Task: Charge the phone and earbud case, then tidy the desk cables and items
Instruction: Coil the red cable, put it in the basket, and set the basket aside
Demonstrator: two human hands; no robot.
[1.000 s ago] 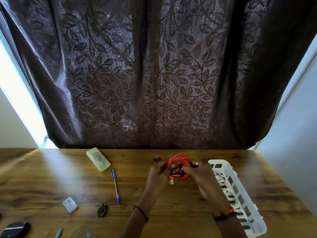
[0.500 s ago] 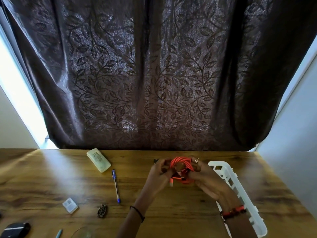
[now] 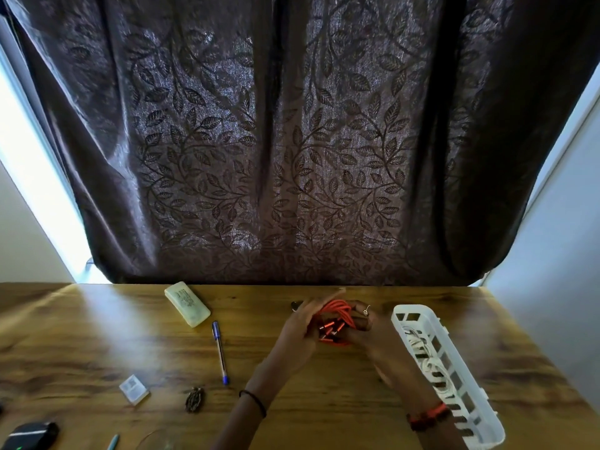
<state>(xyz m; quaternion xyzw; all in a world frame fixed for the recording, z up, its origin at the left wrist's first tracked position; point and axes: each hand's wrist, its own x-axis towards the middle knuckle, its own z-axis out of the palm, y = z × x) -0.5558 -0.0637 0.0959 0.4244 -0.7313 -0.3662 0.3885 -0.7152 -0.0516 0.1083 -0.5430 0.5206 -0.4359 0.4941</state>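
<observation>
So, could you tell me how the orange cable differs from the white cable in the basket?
Colour: the orange cable is bright orange, the white cable pale. Place: the orange cable is held between the left hand and right hand; the white cable lies in the basket, untouched. Both are coiled.

dark case [image 3: 31, 433] partly beyond bottom-left edge
</observation>
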